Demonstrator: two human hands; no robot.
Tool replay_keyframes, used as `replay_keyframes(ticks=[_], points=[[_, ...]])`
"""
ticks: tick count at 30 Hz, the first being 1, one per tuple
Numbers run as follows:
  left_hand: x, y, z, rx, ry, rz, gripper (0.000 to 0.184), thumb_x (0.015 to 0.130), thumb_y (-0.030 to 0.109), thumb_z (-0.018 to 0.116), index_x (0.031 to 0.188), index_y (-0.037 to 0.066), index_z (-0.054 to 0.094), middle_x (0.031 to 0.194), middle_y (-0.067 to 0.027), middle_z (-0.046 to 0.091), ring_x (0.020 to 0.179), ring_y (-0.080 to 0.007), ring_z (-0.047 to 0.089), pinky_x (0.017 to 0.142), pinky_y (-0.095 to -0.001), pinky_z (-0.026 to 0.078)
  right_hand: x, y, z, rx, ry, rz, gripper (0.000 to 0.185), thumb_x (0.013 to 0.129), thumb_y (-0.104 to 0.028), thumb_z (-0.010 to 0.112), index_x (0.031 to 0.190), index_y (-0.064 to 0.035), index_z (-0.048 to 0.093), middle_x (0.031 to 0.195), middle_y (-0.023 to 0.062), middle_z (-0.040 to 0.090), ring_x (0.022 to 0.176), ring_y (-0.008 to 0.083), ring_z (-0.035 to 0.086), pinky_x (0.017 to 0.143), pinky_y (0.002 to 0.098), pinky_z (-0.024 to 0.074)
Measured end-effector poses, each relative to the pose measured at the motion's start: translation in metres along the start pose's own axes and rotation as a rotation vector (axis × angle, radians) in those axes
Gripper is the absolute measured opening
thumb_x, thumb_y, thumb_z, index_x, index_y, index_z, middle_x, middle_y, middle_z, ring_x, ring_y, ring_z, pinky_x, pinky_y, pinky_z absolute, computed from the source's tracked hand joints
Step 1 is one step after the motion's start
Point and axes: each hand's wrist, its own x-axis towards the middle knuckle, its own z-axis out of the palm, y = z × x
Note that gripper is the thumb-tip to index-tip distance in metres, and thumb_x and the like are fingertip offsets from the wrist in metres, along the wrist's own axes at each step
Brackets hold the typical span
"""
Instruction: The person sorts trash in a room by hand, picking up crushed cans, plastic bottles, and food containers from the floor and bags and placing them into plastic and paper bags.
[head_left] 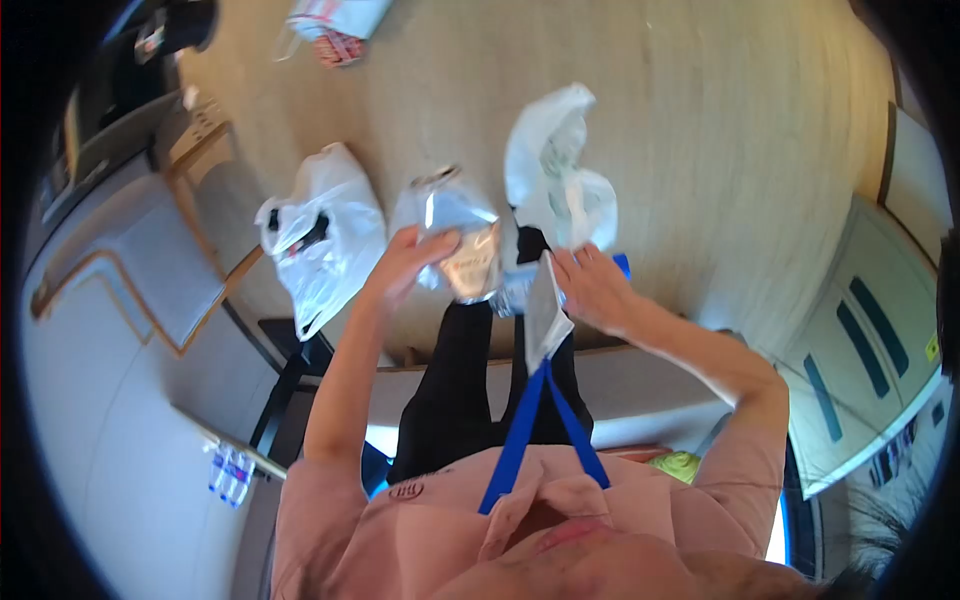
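Note:
My left hand (412, 262) is closed on the edge of a shiny pouch (472, 262), silvery above with a tan printed part below. My right hand (597, 290) has its fingers bent over a blue-and-clear packet (514, 289). The packet's blue corner shows past that hand, and its middle is hidden. A white badge (545, 318) on a blue lanyard (520, 440) hangs in front of the packet, close to my right fingertips. Just beyond this hand, a white plastic bag (565, 175) stands on the floor.
Another white plastic bag (335, 225) with dark contents sits on the left. Farther off lies a white bag (340, 18) beside a reddish bundle (338, 48). A wood-framed chair (150, 260) is at the left, a pale cabinet (850, 350) at the right. Small bottles (232, 474) stand lower left.

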Motion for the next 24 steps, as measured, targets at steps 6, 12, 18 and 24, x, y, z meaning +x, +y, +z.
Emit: replay_keyframes(ticks=[6,12,18,24], points=[[-0.008,0.078,0.041,0.499,-0.172,0.464,0.043,0.077,0.029,0.066,0.111,0.004,0.057,0.094,-0.0042,0.062,0.085,-0.0124,0.056,0.078,-0.0273,0.043,-0.043,-0.088,-0.072,-0.036,-0.033,-0.139,0.034,0.074,-0.011,0.052,0.104,0.0034,0.052,0.094,0.0153,0.055,0.087,0.0263,0.055,0.083,0.0359,0.0404],[0.034,0.07,0.09,0.74,-0.379,0.1,0.043,0.071,0.035,0.071,0.103,0.006,0.065,0.092,-0.0045,0.063,0.082,-0.014,0.058,0.072,-0.0276,0.045,-0.055,-0.129,-0.1,-0.231,0.022,-0.211,0.035,0.073,-0.013,0.054,0.103,0.0049,0.052,0.091,0.016,0.058,0.092,0.0276,0.055,0.083,0.0354,0.038],[0.031,0.052,0.071,0.307,-0.295,-0.053,0.038,0.072,0.029,0.072,0.096,0.001,0.064,0.086,-0.0035,0.062,0.074,-0.0098,0.054,0.062,-0.0221,0.041,-0.054,-0.152,-0.123,-0.095,-0.169,-0.248,0.035,0.075,-0.014,0.051,0.105,0.0031,0.051,0.089,0.0126,0.056,0.087,0.025,0.054,0.081,0.0354,0.0372],[0.0,0.032,0.047,0.339,-0.559,-0.125,0.034,0.077,0.025,0.068,0.101,0.0,0.062,0.091,-0.0036,0.064,0.08,-0.0121,0.059,0.072,-0.027,0.048,-0.049,-0.151,-0.128,-0.034,-0.095,-0.173,0.036,0.074,-0.019,0.055,0.103,0.0014,0.052,0.088,0.0111,0.053,0.086,0.0249,0.053,0.077,0.0351,0.0374]])
